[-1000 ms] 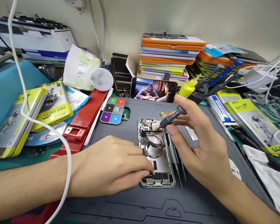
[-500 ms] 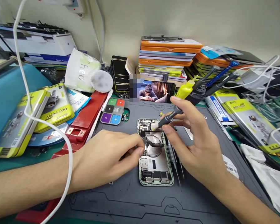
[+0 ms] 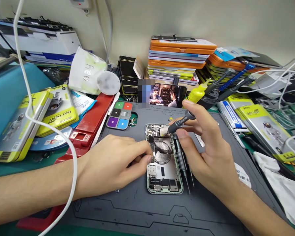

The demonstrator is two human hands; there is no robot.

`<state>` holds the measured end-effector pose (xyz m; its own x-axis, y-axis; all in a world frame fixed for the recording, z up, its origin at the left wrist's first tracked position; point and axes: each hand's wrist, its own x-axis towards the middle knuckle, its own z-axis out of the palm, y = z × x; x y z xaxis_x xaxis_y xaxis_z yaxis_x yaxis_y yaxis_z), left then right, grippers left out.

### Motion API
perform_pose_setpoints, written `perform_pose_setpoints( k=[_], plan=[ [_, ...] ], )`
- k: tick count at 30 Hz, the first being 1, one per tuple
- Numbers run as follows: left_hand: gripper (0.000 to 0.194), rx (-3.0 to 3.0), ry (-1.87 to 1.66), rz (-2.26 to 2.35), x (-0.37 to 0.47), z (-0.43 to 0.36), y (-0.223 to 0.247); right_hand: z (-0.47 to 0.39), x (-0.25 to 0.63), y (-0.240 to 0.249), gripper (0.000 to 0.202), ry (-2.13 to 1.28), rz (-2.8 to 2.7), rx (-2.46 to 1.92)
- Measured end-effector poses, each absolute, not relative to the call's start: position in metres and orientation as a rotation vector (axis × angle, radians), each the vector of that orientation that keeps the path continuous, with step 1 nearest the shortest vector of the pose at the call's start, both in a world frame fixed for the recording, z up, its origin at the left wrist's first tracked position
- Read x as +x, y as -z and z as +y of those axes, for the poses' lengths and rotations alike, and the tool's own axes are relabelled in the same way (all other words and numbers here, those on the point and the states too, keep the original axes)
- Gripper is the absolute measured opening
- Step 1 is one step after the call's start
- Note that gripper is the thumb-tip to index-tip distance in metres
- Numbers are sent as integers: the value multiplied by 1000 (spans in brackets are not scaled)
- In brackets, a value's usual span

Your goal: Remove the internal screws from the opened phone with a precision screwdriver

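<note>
An opened smartphone (image 3: 166, 171) with bare inner parts and a round coil lies on the dark work mat (image 3: 135, 209). My left hand (image 3: 115, 160) is closed at its left edge, thumb and forefinger pinched on the frame; the other fingers are curled out of sight. With my right hand (image 3: 208, 147) I hold a dark screwdriver (image 3: 179, 124) at a slant, forefinger over its upper end. Its tip is at the upper right of the phone; whether it touches a screw I cannot tell. Further screwdrivers (image 3: 182, 160) lie along the phone's right side.
A colour-marked screw tray (image 3: 119, 114) sits behind my left hand. Behind the phone, a second phone (image 3: 167, 95) plays a video beside a yellow bottle (image 3: 198, 91) and a tool holder. Battery boxes (image 3: 267, 127) stand at both sides. A white cable (image 3: 72, 177) crosses over my left forearm.
The view has shifted slightly. The screwdriver stays at the phone's upper right, and both hands keep nearly the same pose. The picture on the second phone has changed.
</note>
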<state>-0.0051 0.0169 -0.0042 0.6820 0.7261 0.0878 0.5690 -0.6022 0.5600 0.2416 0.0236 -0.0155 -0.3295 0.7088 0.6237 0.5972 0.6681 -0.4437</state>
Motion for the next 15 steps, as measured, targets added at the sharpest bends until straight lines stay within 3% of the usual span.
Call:
perform_pose_setpoints(
  k=[15],
  plan=[
    [15,2403,-443,1001,-6,18,5,27,241,12,61,-191,-2023,-1056]
  ],
)
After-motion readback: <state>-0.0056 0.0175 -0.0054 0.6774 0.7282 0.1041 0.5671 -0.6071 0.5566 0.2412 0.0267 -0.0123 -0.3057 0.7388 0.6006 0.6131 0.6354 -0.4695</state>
